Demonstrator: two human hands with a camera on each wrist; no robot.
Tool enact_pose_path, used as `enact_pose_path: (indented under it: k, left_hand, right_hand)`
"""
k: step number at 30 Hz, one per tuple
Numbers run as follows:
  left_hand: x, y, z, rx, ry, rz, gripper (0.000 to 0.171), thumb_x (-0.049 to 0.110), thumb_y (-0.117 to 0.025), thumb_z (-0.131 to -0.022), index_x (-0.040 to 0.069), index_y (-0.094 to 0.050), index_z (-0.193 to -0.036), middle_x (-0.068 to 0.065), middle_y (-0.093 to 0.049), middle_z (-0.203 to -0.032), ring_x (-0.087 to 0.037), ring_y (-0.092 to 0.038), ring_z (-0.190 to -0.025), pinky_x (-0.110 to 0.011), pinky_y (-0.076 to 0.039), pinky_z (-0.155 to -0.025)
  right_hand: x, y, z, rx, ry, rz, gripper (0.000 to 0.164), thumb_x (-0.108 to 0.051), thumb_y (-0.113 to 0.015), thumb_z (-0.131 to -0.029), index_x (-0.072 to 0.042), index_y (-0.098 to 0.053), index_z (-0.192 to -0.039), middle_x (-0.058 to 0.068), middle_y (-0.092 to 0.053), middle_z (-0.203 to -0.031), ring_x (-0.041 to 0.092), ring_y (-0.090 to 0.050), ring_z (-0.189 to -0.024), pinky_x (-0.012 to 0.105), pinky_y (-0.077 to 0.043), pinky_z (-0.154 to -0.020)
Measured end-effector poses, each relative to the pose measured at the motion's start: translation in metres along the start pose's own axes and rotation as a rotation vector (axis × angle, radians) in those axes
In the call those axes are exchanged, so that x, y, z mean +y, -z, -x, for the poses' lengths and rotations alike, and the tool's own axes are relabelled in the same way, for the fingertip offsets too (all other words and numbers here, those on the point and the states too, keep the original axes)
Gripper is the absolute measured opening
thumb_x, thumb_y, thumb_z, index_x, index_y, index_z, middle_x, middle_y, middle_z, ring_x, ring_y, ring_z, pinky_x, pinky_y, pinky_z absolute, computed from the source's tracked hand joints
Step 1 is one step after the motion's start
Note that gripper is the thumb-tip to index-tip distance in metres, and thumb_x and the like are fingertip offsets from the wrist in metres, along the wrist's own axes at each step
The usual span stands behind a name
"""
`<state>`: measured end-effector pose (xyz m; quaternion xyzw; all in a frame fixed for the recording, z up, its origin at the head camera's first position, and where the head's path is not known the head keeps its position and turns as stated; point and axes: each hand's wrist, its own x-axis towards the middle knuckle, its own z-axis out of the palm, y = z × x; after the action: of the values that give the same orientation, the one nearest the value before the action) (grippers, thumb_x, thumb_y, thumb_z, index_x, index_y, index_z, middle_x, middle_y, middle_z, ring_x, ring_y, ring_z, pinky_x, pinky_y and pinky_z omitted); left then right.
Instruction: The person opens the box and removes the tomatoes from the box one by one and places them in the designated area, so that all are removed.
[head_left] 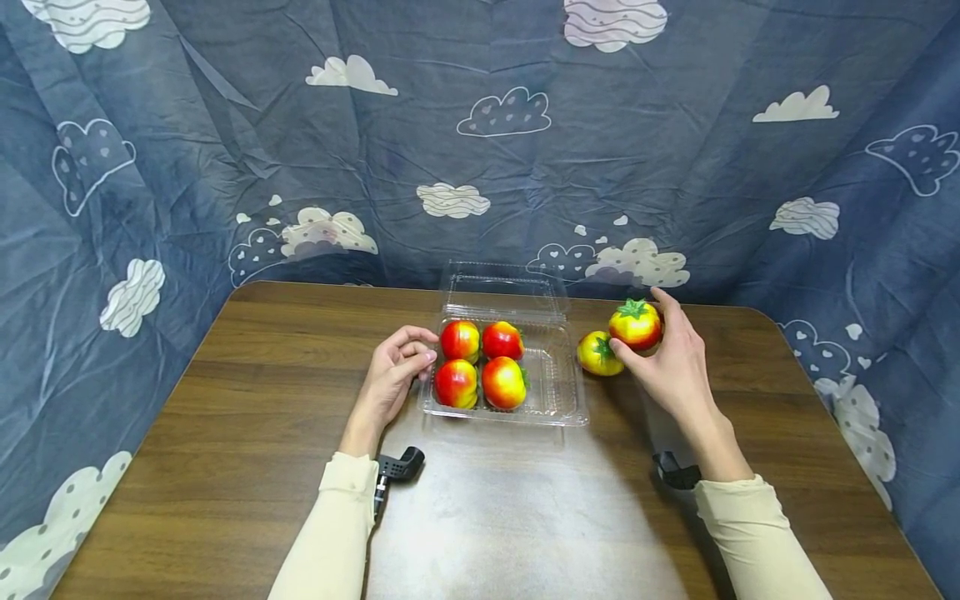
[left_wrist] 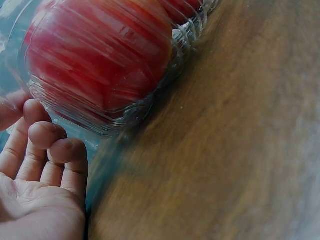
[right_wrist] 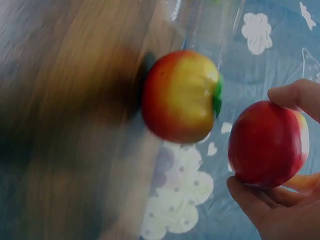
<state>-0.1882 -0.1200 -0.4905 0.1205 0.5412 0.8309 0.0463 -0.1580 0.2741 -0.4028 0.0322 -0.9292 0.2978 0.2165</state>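
Observation:
My left hand (head_left: pixel 384 382) pinches the left rim of a clear plastic clamshell container (head_left: pixel 553 367) between thumb and fingers. Several red-and-yellow tomatoes (head_left: pixel 505 383) sit in its left and middle part, while its right part holds none. To the right of the container, my right hand (head_left: pixel 678 367) grips another tomato (head_left: pixel 635 325), green leafy top facing up, raised off the table. In the right wrist view, thumb and fingers hold this tomato (right_wrist: pixel 267 145) by opposite sides. A yellower tomato (head_left: pixel 598 354) lies on the table, between the container and my right hand.
The container's lid (head_left: pixel 506 287) is swung back toward the curtain. A brown wooden table (head_left: pixel 262 400) carries everything. Behind its far edge hangs a blue curtain with cloud prints (head_left: pixel 420 142). Each wrist wears a small black camera (head_left: pixel 401 465).

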Motion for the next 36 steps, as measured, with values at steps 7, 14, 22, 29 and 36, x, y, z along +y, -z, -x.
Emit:
enact_pose_path:
  k: [7, 14, 22, 29, 36]
  left_hand:
    - [0.000, 0.000, 0.000, -0.005, -0.005, -0.011, 0.024, -0.012, -0.060, -0.095, -0.011, -0.056, -0.118, 0.000, -0.066, -0.078, -0.012, -0.055, -0.066, -0.019, -0.046, -0.060]
    - [0.001, 0.000, 0.001, -0.001, -0.005, -0.013, 0.024, -0.012, -0.060, -0.095, -0.011, -0.056, -0.118, -0.001, -0.067, -0.078, -0.012, -0.055, -0.066, -0.019, -0.046, -0.060]
    - [0.000, -0.002, 0.001, -0.009, -0.002, 0.003, 0.024, -0.012, -0.060, -0.094, -0.010, -0.057, -0.118, -0.001, -0.067, -0.079, -0.011, -0.055, -0.065, -0.019, -0.046, -0.059]
    - [-0.001, -0.001, 0.001, -0.005, 0.007, 0.002, 0.023, -0.012, -0.061, -0.094, -0.010, -0.057, -0.117, -0.002, -0.067, -0.079, -0.011, -0.055, -0.065, -0.019, -0.046, -0.059]
    - [0.000, -0.001, 0.000, -0.005, 0.002, 0.000, 0.025, -0.011, -0.061, -0.094, -0.013, -0.055, -0.118, -0.002, -0.066, -0.078, -0.012, -0.055, -0.065, -0.019, -0.046, -0.059]
  right_hand:
    - [0.021, 0.007, 0.002, 0.011, -0.031, 0.034, 0.072, -0.022, -0.085, -0.084, 0.003, -0.050, -0.141, 0.029, -0.060, -0.130, 0.047, -0.057, -0.116, 0.065, -0.046, -0.103]
    - [0.034, 0.010, 0.005, -0.065, -0.115, 0.062, 0.073, -0.025, -0.083, -0.087, 0.010, -0.046, -0.139, 0.033, -0.057, -0.129, 0.051, -0.055, -0.114, 0.066, -0.045, -0.104]
    - [0.048, 0.010, 0.008, -0.166, -0.240, 0.082, 0.082, -0.031, -0.083, -0.087, 0.012, -0.038, -0.140, 0.036, -0.052, -0.128, 0.054, -0.055, -0.111, 0.066, -0.046, -0.100]
    - [0.059, 0.006, 0.010, -0.295, -0.290, 0.088, 0.092, -0.032, -0.087, -0.085, 0.014, -0.030, -0.142, 0.041, -0.052, -0.126, 0.057, -0.057, -0.109, 0.067, -0.048, -0.097]
    - [0.063, 0.007, 0.010, -0.345, -0.257, 0.081, 0.102, -0.034, -0.087, -0.086, 0.013, -0.023, -0.151, 0.043, -0.049, -0.134, 0.058, -0.054, -0.115, 0.070, -0.045, -0.103]
